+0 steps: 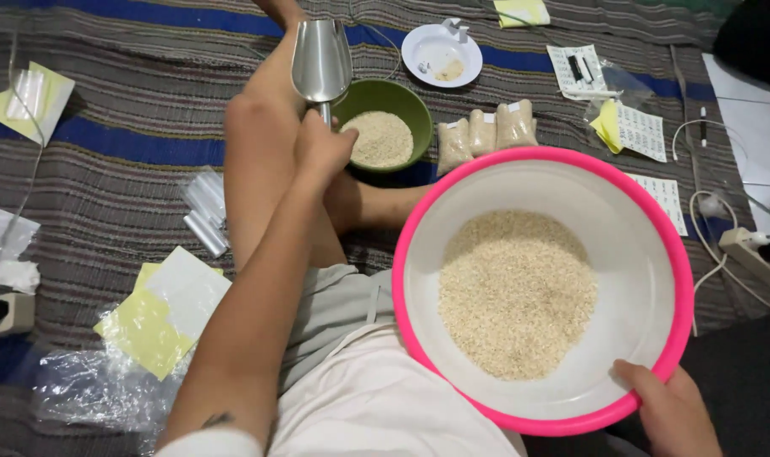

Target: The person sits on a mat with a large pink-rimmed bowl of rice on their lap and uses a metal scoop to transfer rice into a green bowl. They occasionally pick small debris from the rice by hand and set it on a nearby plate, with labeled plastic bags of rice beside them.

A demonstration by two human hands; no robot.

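My left hand (321,148) grips the handle of a shiny metal scoop (320,57) that points away from me, beside a green bowl (410,106) partly filled with pale grain. My right hand (668,406) holds the near rim of a large basin (647,220), white inside with a pink rim, resting on my lap. A heap of the same pale grain (516,292) lies in the basin. The scoop's bowl looks empty.
Three small filled plastic bags (486,131) lie beyond the basin. A white plate (440,52), label sheets (643,131), yellow papers (152,326), empty bag rolls (203,211) and a power strip (753,254) sit on the striped mat (122,110). My bare leg (262,161) crosses the middle.
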